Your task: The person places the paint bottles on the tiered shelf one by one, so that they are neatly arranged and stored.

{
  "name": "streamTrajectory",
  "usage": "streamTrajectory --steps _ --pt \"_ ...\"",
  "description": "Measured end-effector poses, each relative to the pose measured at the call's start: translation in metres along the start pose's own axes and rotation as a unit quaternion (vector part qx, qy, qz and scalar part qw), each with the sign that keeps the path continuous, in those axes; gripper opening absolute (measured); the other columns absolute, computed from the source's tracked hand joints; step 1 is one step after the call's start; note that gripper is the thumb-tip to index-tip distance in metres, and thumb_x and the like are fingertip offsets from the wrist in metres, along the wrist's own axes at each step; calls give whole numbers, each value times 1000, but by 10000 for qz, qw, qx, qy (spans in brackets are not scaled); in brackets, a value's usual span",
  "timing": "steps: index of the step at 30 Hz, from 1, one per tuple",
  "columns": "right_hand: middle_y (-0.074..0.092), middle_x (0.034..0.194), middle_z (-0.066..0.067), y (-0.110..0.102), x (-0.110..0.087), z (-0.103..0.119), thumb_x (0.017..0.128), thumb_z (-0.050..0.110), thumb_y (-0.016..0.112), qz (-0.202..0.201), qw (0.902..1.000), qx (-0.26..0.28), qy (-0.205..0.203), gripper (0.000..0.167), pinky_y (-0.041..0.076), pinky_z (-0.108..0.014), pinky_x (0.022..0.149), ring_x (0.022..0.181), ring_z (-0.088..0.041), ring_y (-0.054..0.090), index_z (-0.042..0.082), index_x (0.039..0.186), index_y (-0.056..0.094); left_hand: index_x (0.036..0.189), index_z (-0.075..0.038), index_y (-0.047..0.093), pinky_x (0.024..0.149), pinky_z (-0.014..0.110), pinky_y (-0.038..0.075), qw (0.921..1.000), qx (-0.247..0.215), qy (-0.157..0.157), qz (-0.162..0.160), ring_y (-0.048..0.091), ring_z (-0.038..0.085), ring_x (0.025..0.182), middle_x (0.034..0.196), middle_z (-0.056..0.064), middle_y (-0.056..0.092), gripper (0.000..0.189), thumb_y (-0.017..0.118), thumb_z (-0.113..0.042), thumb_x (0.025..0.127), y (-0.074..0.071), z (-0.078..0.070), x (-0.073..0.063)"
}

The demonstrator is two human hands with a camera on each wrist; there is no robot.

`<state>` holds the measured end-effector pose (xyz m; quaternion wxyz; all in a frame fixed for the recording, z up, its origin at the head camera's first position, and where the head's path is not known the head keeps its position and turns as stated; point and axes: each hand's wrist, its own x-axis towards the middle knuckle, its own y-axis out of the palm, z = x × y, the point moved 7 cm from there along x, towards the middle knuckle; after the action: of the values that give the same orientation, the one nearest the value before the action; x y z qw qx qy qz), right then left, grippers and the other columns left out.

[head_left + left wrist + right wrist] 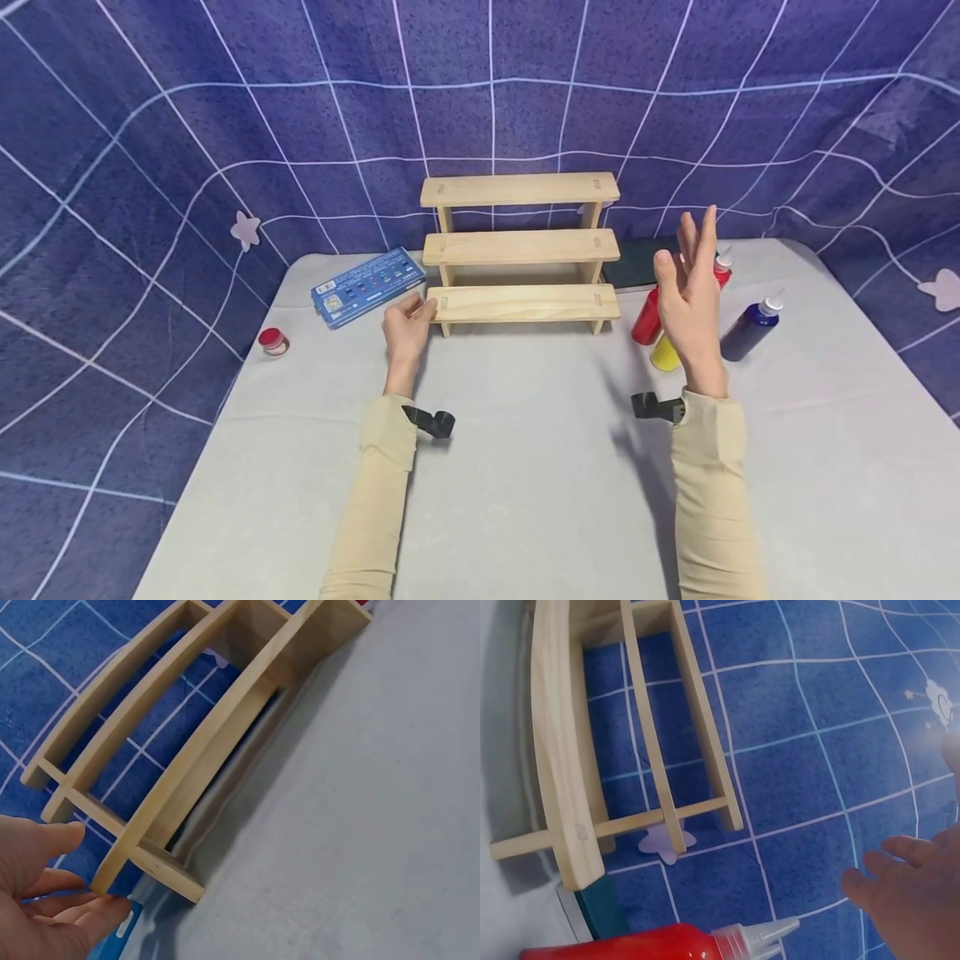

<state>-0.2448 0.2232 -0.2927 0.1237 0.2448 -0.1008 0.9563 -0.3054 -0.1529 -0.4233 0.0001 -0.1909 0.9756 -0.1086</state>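
A three-tier wooden display shelf (522, 304) stands upright on the table, its steps facing me. My left hand (408, 327) is at the left end of its lowest board, fingertips right at the board's end. In the left wrist view, the thumb of that hand (45, 892) is spread apart from the fingers, beside the board. My right hand (693, 312) is raised with fingers extended, holding nothing. It overlaps red bottles (647, 318) and a yellow bottle (664, 354), partly hiding them. In the right wrist view, a red bottle (637, 945) with a clear nozzle shows below the shelf.
Left of the shelf lies a blue box (367, 287) with printed colour marks. A small jar with a red lid (273, 340) is near the left edge. A dark blue bottle (750, 329) stands at right. A dark green flat item (639, 263) lies behind, before the blue curtain (525, 117).
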Motion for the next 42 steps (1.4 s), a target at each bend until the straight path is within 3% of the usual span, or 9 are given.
streamTrajectory --steps 7,15,24,29,37,42 --pt "23 161 -7 -16 4 -13 100 27 55 -103 9999 -26 -78 78 20 -35 124 147 -17 23 17 158 4 127 8 59 93 34 57 9999 86 -89 -16 64 31 112 123 25 63 40 66 -8 92 4 5 0" --pt "26 160 -5 -32 3 -13 100 25 56 -257 9993 -262 -77 77 23 -29 122 146 -15 26 19 158 6 123 6 63 85 25 59 9994 -225 -222 -148 67 28 105 115 24 67 35 67 -4 90 6 12 2" --pt "27 160 -6 -57 3 -23 94 27 65 -626 9974 317 132 86 21 -29 123 146 -16 26 19 158 8 124 7 62 82 20 59 9975 -589 -358 -180 66 29 108 119 25 66 37 68 -1 88 7 15 1" --pt "29 159 -4 -73 1 -27 91 29 69 -857 9960 54 265 90 22 -30 123 146 -15 27 20 158 9 124 7 61 84 21 58 9966 -695 -418 -143 66 29 108 119 25 65 37 67 0 89 8 14 0" --pt "28 159 -7 -92 -4 -28 87 19 74 -1182 9917 190 476 96 20 -26 122 146 -17 26 17 158 8 124 9 61 84 22 59 9949 -890 -462 -112 65 31 109 120 27 64 37 67 2 88 10 15 1" --pt "27 160 -6 -105 -5 -38 87 17 73 -1343 9886 -271 632 96 21 -23 121 145 -15 27 17 158 7 123 8 62 83 22 59 9946 -897 -505 -107 65 30 109 120 27 64 37 68 2 87 9 17 1"
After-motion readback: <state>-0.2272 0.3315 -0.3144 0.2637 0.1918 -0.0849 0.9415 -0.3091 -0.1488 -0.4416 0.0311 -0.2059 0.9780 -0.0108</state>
